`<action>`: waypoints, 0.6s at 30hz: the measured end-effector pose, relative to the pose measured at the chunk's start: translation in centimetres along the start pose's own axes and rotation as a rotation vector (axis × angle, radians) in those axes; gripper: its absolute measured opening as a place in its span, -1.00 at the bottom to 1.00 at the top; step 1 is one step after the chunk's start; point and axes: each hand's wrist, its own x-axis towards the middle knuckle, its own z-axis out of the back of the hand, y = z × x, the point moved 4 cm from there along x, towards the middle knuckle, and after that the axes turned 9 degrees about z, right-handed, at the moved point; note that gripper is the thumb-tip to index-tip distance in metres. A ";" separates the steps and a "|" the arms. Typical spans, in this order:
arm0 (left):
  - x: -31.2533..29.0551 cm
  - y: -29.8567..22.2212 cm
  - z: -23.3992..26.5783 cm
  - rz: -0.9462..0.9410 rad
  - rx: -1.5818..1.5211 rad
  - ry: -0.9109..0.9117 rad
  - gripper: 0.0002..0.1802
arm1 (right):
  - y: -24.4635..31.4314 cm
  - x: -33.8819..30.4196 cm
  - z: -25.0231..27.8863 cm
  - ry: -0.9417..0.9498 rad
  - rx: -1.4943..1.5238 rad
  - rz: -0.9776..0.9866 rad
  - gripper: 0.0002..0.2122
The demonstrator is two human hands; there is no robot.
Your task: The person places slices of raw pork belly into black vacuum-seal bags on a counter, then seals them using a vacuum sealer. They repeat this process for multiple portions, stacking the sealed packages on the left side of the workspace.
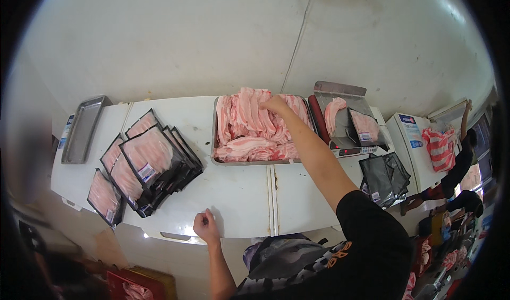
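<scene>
A metal tray (214, 154) heaped with raw pork belly slices (249, 114) stands at the middle of the white worktop. My right hand (274, 105) reaches into its far side, its fingers bent down and closed on a pork belly slice; the fingertips are partly hidden. By the worktop's front edge my left hand (206, 226) is curled into a loose fist with nothing visible in it. Right of the tray is a scale (348, 151); on it lie a pork strip (333, 113) and a dark-backed pack of meat (365, 125).
Filled packs of sliced meat (149, 154) pile up on the left, near an upright-leaning metal tray (84, 133). Flat black packs (385, 178) lie at the right end. Beyond them are a white freezer (409, 140), a striped bag (440, 148) and another person (458, 159). Red crates (125, 286) stand below.
</scene>
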 end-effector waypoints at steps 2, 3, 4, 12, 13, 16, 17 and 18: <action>0.1 0.0 -0.1 -0.015 0.003 -0.012 -0.61 | 0.2 0.1 0.4 -0.039 -0.022 0.045 -0.69; 0.1 -0.1 -0.2 -0.021 0.003 -0.020 -0.61 | 0.3 0.0 0.5 -0.053 -0.014 0.077 -0.69; 0.1 -0.1 -0.2 -0.019 -0.009 -0.015 -0.61 | 0.4 -0.2 0.5 -0.052 -0.003 0.091 -0.69; -0.3 -1.3 -0.9 -0.040 -0.034 0.019 -0.62 | -1.3 -0.2 1.6 0.011 -0.139 0.089 -0.71; -0.4 -1.4 -1.3 -0.045 -0.029 0.024 -0.62 | -1.8 -0.4 2.2 0.006 -0.182 0.126 -0.71; -0.2 -0.3 1.3 -0.047 0.042 -0.054 -0.64 | 2.3 -3.9 -1.6 0.031 -0.111 0.168 -0.69; -0.1 -0.2 1.0 -0.051 0.042 -0.050 -0.64 | 2.1 -4.4 -1.4 -0.034 -0.071 0.202 -0.69; -0.1 -0.3 0.4 -0.056 0.037 -0.037 -0.64 | 1.4 -4.6 -1.2 -0.105 -0.037 0.233 -0.69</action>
